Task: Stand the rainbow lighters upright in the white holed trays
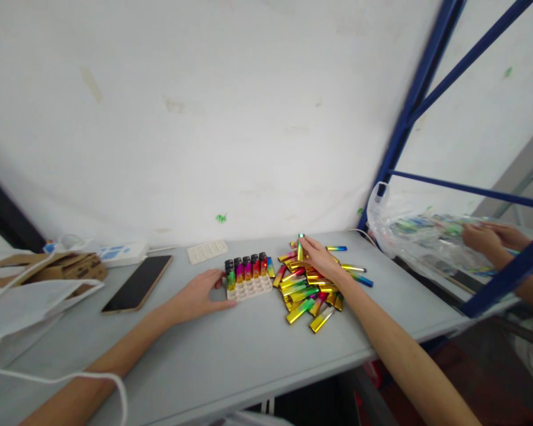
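Observation:
A white tray with rows of slots (253, 288) stands on the grey table, its back part filled with upright lighters (247, 267) in shiny rainbow colours with black tops. My left hand (204, 293) grips the tray's left end, thumb at the front and fingers behind. To the right lies a loose pile of metallic yellow, green, red and blue lighters (305, 294). Over the back of that pile, my right hand (318, 258) is closed on one lighter (300, 249), held upright between thumb and fingers. Part of that lighter is hidden by the fingers.
A second slotted tray (207, 251) lies near the wall. Left are a phone (137, 284), a white box (123, 253), a cardboard box (66, 273) and a white cable (71, 375). A blue frame post (393, 142) and clear plastic bag (382, 219) stand right; another person's hands (493, 239) work beyond.

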A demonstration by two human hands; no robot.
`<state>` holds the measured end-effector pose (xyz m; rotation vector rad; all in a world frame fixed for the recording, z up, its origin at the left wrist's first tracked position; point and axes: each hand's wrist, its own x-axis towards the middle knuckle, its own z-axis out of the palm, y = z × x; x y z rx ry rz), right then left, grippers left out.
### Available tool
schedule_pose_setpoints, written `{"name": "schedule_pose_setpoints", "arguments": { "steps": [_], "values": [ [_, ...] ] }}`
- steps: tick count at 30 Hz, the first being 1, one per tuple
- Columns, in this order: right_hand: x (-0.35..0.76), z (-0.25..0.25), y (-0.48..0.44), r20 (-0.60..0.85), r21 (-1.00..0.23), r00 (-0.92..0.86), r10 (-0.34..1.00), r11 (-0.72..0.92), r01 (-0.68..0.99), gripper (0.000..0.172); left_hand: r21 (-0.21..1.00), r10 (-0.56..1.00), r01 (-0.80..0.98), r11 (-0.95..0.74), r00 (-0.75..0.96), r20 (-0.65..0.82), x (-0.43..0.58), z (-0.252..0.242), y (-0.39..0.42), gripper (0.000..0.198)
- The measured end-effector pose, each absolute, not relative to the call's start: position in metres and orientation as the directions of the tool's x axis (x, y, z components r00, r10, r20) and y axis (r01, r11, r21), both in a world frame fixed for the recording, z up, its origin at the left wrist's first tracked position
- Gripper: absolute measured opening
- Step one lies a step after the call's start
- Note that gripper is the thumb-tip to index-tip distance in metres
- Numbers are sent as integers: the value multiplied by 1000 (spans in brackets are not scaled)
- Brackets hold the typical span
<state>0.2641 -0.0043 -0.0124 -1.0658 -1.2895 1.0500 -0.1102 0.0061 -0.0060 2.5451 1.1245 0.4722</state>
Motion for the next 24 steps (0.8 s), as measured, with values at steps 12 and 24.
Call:
{"name": "schedule_pose_setpoints", "arguments": {
  "steps": [12, 24],
  "values": [
    [179, 26, -11, 36, -995, -115, 993, 25, -93, 60, 395, 747, 650, -649, 643, 168, -108, -1, 0, 61],
    [124, 9, -14, 29, -999, 8, 1000, 29, -28, 47, 396, 718, 615, -682, 665, 205, -108, -7, 2, 61]
  ]
}}
